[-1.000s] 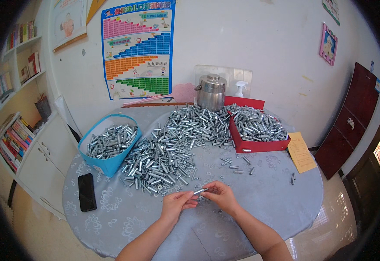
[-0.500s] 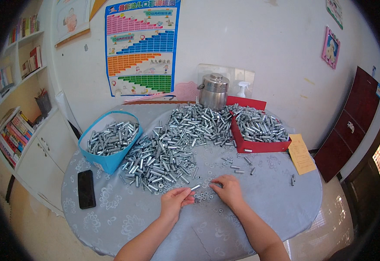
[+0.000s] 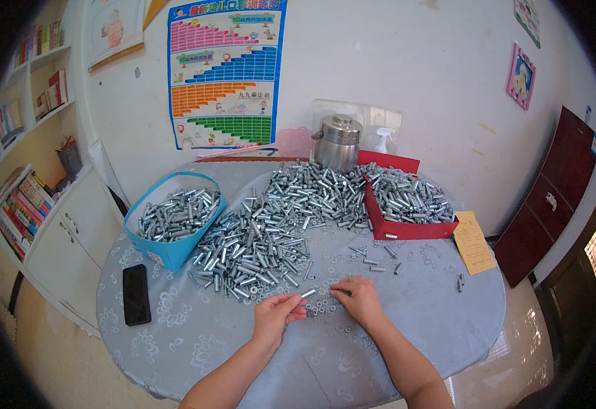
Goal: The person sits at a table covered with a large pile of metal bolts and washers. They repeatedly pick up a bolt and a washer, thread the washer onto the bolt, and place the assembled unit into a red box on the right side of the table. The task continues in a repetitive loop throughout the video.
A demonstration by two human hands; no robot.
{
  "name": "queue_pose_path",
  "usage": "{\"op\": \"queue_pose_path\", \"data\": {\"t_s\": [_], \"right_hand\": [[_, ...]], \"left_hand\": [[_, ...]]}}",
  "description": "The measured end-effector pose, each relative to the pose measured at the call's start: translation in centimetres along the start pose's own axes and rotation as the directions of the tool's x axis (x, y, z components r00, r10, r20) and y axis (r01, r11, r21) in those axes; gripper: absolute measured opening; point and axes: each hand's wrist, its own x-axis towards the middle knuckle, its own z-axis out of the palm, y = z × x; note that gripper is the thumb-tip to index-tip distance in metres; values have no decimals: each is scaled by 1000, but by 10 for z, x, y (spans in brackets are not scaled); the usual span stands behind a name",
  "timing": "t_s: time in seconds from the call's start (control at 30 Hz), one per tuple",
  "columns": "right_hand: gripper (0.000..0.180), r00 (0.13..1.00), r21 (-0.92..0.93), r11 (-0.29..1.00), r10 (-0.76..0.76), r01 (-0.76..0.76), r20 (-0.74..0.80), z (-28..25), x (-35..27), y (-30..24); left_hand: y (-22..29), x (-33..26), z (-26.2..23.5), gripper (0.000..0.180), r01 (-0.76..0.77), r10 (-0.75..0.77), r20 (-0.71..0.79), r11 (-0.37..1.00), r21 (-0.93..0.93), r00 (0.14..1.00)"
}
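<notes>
My left hand [image 3: 275, 316] is closed, thumb and fingers pinching a shiny metal expansion bolt [image 3: 308, 294] that points up and right. My right hand [image 3: 359, 300] is just to the right, fingertips pressed together; a small dark bit shows at them, too small to name. Between and below the hands lie several loose washers and nuts [image 3: 323, 309] on the grey patterned tablecloth [image 3: 236, 347]. Beyond the hands spreads a large heap of similar metal bolts [image 3: 243, 255], reaching back to the steel pot.
A blue fabric bin [image 3: 170, 254] full of bolts stands left, and a red box [image 3: 414, 230] full of bolts stands right. A black phone [image 3: 136, 294] lies at the left edge. A yellow paper slip [image 3: 473, 244] is at the right. The steel pot [image 3: 337, 143] stands at the back.
My right fingertips have drawn together, and a small dark bit now shows at them. The left hand keeps its hold on the bolt. The view has shifted slightly.
</notes>
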Motion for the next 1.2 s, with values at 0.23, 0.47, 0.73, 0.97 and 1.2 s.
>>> {"op": "queue_pose_path", "data": {"t_s": [0.23, 0.47, 0.73, 0.97, 1.2], "right_hand": [[15, 999, -79, 997, 26, -24, 21, 1, 2, -1], [15, 998, -30, 999, 46, -45, 32, -1, 3, -3], [17, 989, 11, 991, 129, -130, 67, -5, 6, -10], [13, 891, 678, 596, 403, -430, 210, -4, 2, -12], [13, 872, 768, 440, 378, -465, 312, -10, -1, -19]], "left_hand": [[-2, 1, -1, 17, 11, -11, 4, 1000, -5, 1000], [-4, 2, -1, 18, 10, -10, -1, 1000, 10, 1000], [-5, 2, -1, 18, 28, -28, -2, 999, 26, 1000], [-8, 3, -2, 16, 30, -30, 9, 999, 36, 1000], [-11, 4, -4, 15, 65, -66, 60, 998, 20, 996]]}}
